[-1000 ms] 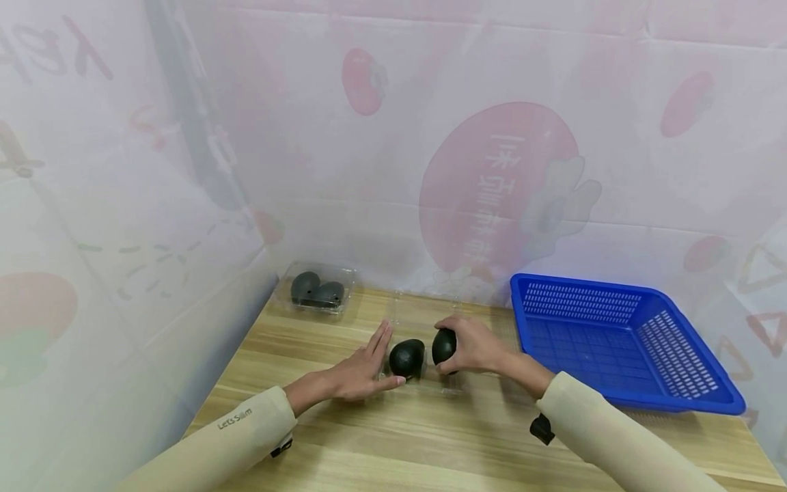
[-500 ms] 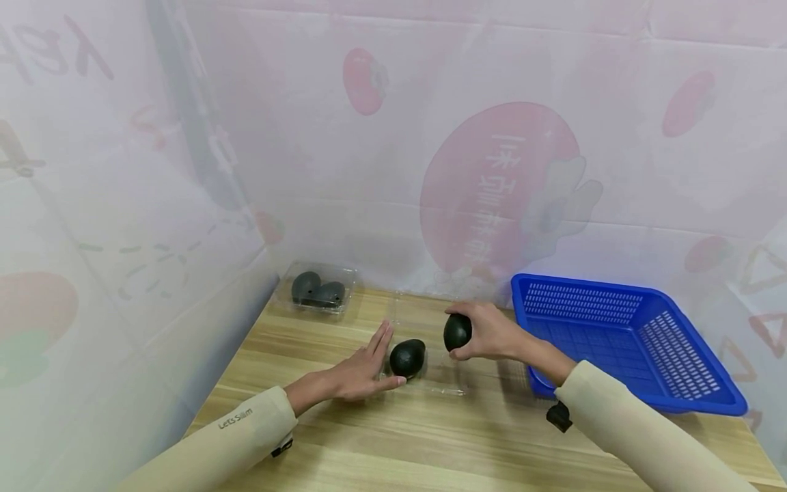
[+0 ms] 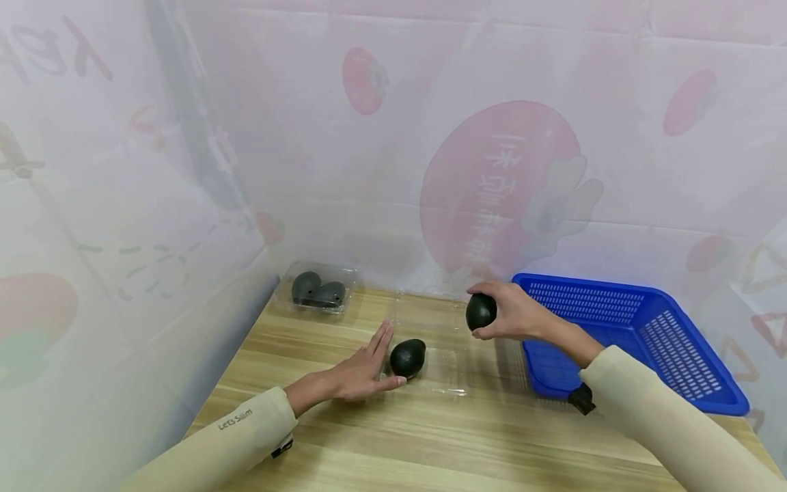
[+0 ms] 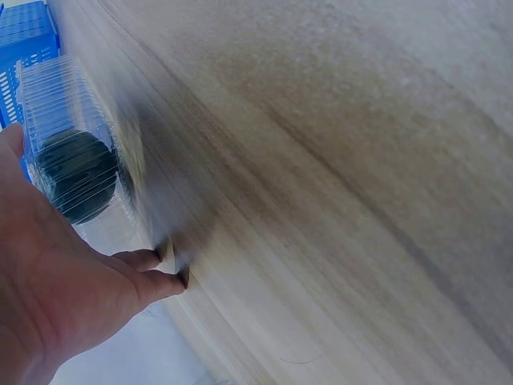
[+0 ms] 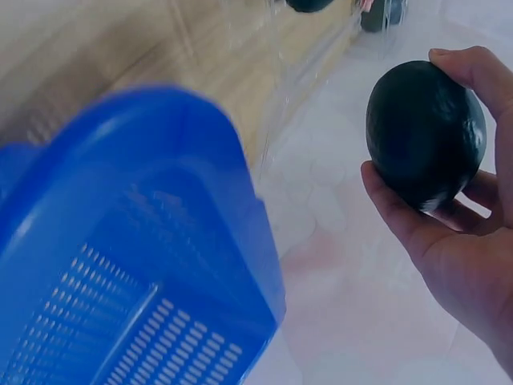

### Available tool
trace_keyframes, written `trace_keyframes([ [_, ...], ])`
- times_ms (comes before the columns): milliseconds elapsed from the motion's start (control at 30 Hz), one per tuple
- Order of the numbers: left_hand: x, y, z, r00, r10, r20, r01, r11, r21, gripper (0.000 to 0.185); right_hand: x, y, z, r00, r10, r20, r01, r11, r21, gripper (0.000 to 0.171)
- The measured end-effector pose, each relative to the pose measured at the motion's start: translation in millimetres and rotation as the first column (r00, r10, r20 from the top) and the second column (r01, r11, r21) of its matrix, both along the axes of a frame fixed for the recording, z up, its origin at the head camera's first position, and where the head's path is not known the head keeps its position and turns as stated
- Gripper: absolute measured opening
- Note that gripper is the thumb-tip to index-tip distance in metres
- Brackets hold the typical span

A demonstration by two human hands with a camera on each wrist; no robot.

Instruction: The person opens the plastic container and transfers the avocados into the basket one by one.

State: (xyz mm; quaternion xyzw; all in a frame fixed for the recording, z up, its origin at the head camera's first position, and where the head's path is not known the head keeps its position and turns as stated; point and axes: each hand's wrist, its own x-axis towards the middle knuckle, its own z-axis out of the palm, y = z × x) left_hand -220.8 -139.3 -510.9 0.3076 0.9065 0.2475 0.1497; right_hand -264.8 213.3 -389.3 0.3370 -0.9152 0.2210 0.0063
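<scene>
My right hand (image 3: 512, 311) grips a dark green avocado (image 3: 481, 312) between thumb and fingers, held up beside the left edge of the blue basket; the right wrist view shows this avocado (image 5: 426, 135) whole. A clear plastic clamshell box (image 3: 445, 369) lies with its lid spread toward the wall. Inside its left half sits another avocado (image 3: 407, 358). With fingers straight, my left hand (image 3: 359, 372) rests against the box's left side, thumb along the front. In the left wrist view the boxed avocado (image 4: 76, 176) shows through the clear wall.
The blue perforated basket (image 3: 615, 400) stands on the wooden table (image 3: 393, 451) at the right. At the back left, a clear box (image 3: 350, 273) contains two avocados (image 3: 305, 287). A printed white sheet (image 3: 381, 171) hangs behind the table.
My right hand has lifted the avocado out of the box's right half and carried it up and right, toward the basket. The left hand has stayed in place.
</scene>
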Motion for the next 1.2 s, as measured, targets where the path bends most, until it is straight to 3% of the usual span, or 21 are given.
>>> trace_keyframes([
  [367, -0.6, -1, 0.0, 1.000, 0.007, -0.003, -0.007, 1.000, -0.003, 0.104, -11.3, 29, 8.3, 0.999, -0.031, 0.030, 0.031, 0.999, 0.014, 0.076],
  [900, -0.4, -3, -2.4, 1.000, 0.013, 0.015, -0.013, 1.000, -0.010, 0.104, -28.8, 80, 1.3, 0.992, -0.106, 0.070, 0.106, 0.994, -0.002, 0.075],
  [1200, -0.1, -2, -2.3, 1.000, 0.003, 0.011, -0.003, 1.000, -0.013, 0.103, -35.3, 105, -3.2, 0.977, -0.159, 0.144, 0.153, 0.987, 0.053, 0.076],
])
